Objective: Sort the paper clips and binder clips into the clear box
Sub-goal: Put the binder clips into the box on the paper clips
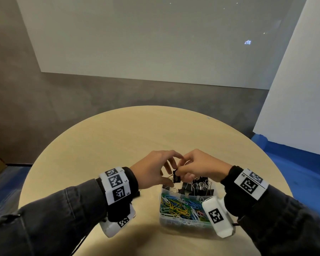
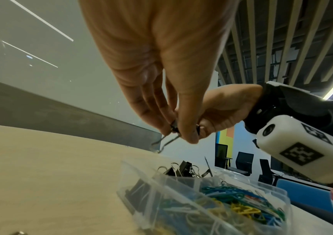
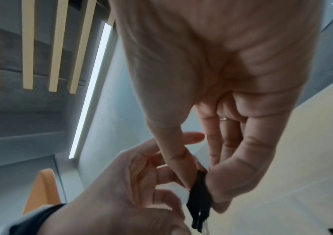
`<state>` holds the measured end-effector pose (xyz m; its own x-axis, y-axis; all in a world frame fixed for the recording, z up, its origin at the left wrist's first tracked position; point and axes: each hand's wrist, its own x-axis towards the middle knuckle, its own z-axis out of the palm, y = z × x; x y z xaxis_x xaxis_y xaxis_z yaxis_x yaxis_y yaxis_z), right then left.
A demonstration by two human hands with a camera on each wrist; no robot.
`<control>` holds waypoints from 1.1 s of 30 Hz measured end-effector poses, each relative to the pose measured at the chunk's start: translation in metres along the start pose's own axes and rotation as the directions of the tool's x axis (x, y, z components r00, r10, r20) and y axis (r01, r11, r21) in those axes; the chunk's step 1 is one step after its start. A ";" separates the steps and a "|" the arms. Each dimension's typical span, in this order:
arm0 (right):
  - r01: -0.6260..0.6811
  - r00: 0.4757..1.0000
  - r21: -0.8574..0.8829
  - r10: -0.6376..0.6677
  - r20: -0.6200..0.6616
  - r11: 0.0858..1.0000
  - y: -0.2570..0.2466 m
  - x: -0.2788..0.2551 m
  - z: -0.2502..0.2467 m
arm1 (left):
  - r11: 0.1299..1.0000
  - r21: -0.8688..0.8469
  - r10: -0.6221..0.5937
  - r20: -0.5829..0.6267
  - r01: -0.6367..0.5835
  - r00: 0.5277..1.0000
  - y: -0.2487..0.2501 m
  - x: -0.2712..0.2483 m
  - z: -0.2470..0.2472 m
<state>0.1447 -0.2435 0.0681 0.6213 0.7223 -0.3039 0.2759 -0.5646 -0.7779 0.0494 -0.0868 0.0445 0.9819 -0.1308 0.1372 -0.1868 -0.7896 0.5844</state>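
I see both hands pinching one black binder clip (image 1: 176, 177) just above clear box's (image 1: 175, 223) far compartment; R hand (image 1: 201, 166) grips body, L hand (image 1: 151, 169) its wire.

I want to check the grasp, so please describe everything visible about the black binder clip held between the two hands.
The small black binder clip, apparently metal, hangs in the air above the far compartment of the clear plastic box. The right hand pinches its dark body between thumb and fingers. The left hand pinches near its thin wire handles, which point down and left. It touches nothing else.
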 end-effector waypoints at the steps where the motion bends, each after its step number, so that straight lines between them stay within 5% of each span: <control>1: -0.023 0.999 -0.034 0.022 -0.034 0.999 0.002 0.002 -0.002 | 0.998 0.050 -0.029 0.030 0.028 0.999 -0.001 0.001 0.001; 8: -0.107 0.984 -0.295 0.057 -0.171 0.949 0.006 0.005 -0.004 | 0.817 0.577 -0.229 0.293 0.020 0.928 -0.006 0.001 0.013; 22: -0.114 0.983 -0.364 0.157 0.091 0.924 0.005 0.025 0.019 | 0.822 0.569 -0.210 0.354 -0.031 0.911 -0.002 0.006 0.014; 28: -0.061 0.989 -0.574 0.126 0.073 0.817 0.003 0.020 0.010 | 0.915 0.402 -0.108 0.199 0.020 0.974 -0.006 -0.008 -0.018; 33: -0.011 0.999 -0.632 -0.014 -0.034 0.775 0.001 0.010 0.012 | 0.914 0.374 -0.257 0.237 0.157 0.937 -0.021 -0.038 -0.055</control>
<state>0.1429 -0.2323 0.0576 0.6419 0.7159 -0.2745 0.6704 -0.6978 -0.2522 0.0139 -0.0318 0.0711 0.9755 -0.0610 -0.2111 -0.0049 -0.9664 0.2569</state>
